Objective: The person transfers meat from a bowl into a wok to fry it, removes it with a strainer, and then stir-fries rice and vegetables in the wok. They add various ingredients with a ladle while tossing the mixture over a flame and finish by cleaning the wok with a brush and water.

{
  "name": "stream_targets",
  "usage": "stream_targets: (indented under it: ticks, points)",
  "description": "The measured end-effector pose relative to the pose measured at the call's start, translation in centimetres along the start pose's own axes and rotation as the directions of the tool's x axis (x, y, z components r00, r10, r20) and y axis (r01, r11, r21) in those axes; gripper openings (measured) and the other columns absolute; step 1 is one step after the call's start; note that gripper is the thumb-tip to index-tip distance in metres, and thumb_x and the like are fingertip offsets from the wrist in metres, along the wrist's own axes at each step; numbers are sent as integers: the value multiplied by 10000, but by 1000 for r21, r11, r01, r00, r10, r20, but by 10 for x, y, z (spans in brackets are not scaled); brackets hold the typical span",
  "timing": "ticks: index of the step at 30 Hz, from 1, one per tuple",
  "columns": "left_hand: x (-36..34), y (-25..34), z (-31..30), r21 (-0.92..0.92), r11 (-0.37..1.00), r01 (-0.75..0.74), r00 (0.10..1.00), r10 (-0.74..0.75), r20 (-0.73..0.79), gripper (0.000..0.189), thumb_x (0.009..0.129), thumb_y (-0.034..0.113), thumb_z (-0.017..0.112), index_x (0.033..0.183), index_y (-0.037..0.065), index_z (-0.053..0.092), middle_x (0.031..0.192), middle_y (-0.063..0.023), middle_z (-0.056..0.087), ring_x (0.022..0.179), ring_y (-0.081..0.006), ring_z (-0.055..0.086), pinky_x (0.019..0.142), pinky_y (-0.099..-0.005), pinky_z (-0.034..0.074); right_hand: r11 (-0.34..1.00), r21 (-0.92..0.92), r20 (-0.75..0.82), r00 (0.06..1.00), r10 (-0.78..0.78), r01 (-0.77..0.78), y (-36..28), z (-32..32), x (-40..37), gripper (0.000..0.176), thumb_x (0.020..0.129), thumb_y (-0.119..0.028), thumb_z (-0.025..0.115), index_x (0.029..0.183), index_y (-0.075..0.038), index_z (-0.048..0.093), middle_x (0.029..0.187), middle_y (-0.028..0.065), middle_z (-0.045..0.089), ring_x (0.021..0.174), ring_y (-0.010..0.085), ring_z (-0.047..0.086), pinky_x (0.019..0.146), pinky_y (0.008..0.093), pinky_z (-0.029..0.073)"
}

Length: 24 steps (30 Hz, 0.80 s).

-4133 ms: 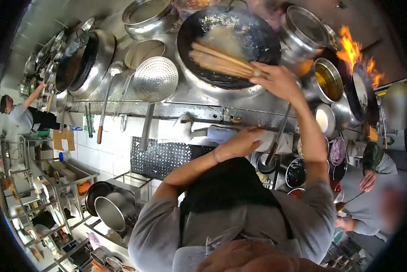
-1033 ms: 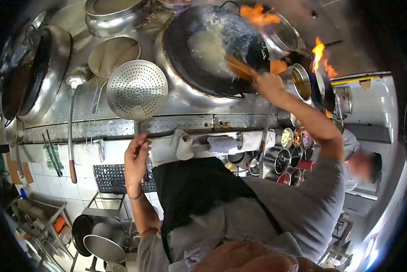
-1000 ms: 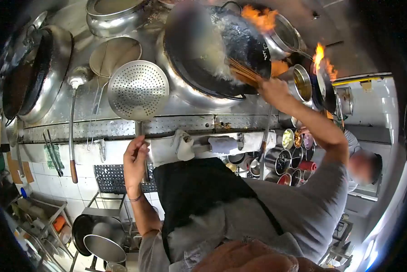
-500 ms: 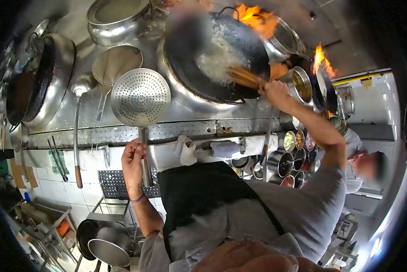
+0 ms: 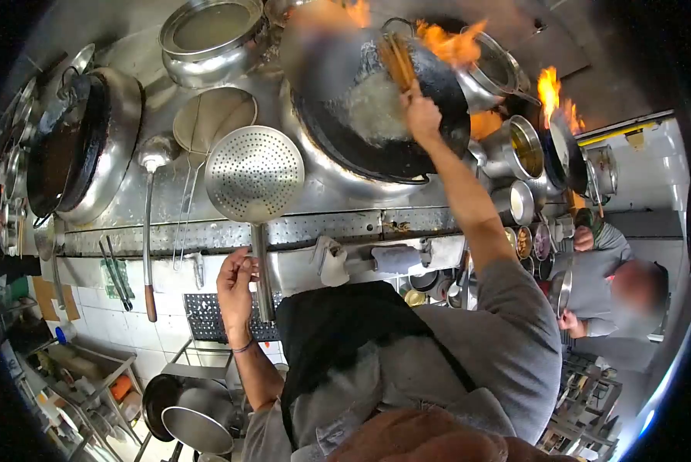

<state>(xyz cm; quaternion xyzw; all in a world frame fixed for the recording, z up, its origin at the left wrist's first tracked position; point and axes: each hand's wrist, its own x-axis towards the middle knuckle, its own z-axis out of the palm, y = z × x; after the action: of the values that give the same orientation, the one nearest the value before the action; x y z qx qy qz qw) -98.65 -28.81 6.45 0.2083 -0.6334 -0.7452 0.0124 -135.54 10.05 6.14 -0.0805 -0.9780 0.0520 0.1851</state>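
Note:
My right hand (image 5: 421,112) grips a bundle of thin bamboo sticks, a wok brush (image 5: 397,61), over the far side of a large black wok (image 5: 446,138). Whitish, foamy liquid (image 5: 376,108) shows blurred in the wok. A perforated skimmer (image 5: 254,173) lies on the steel stove top, its handle (image 5: 261,277) jutting over the front edge. Beside that handle is my left hand (image 5: 238,285), fingers curled together and nothing visible in them; whether the fingertips touch the handle is unclear.
Flames (image 5: 449,46) rise behind the wok, others (image 5: 550,92) at a pan on the right. A ladle (image 5: 149,223), a wire strainer (image 5: 214,119) and another wok (image 5: 64,146) are on the left. A co-worker (image 5: 600,277) stands at the right near ingredient containers (image 5: 523,242).
My right hand and the brush have swung from the wok's right side up to its far side. The view has shifted slightly. The co-worker shows more fully, hands now visible.

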Motion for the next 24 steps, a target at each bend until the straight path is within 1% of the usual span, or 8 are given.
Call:
stream_targets:
  ticks: [4,10,14,15,18,22,23,24]
  points:
    - [4,-8,-5,-46,999,19,1000,-18,17,243,985,125,562,1202,21,595,946,-30,672,809,-86,590,725,-240,485,931,128,131,925,-358,342,-29,-12,-28,457,938,-398,541,1346,-202,477,843,240,679,784,476,663,701,548,542]
    - [6,-14,-7,22,1000,0,999,-1,33,262,992,155,563,1209,11,587,970,-28,666,827,-83,587,735,-238,475,989,133,35,997,-68,63,-37,-6,2,477,927,-393,570,1356,-216,460,887,220,694,785,476,657,717,555,535]
    - [5,-15,-14,9,1000,-18,1000,18,21,283,989,172,567,1207,-8,578,967,-46,669,814,-102,610,711,-251,484,924,255,126,938,-324,285,-59,-32,-33,471,913,-414,586,1345,-240,513,923,206,700,872,461,660,800,535,529]
    - [3,-12,-16,28,1000,-7,1000,6,16,284,988,180,568,1209,3,583,969,-44,669,819,-101,604,712,-253,486,965,126,180,951,-250,230,-60,-47,-28,451,919,-407,584,1325,-215,550,936,198,702,897,450,656,816,530,524]
    - [5,-11,-22,29,1000,6,1000,-6,14,279,988,181,567,1209,12,590,967,-41,667,823,-99,596,714,-253,489,980,173,118,986,-118,97,-49,-36,-13,458,923,-398,578,1316,-163,558,942,194,703,893,448,656,811,531,525]
    - [3,-9,-29,-9,1000,-3,1000,3,22,282,980,156,582,1225,18,586,968,-21,658,820,-89,592,704,-233,475,854,319,159,865,-475,410,-47,-59,-61,362,904,-337,603,1170,-92,630,885,219,691,841,428,666,770,536,519]
    - [3,-9,-32,-17,1000,-2,1000,2,10,280,980,154,580,1223,15,585,969,-23,658,822,-90,592,707,-234,475,772,332,71,802,-594,542,-46,-80,-75,348,882,-341,627,1115,-84,659,909,195,694,856,413,668,777,519,524]
    - [3,-10,-34,-25,1000,-1,1000,1,2,277,981,152,577,1221,13,584,969,-25,658,823,-91,593,711,-235,475,833,269,169,827,-536,484,-43,-83,-69,348,881,-343,627,1112,-84,659,917,188,695,863,406,669,775,518,526]
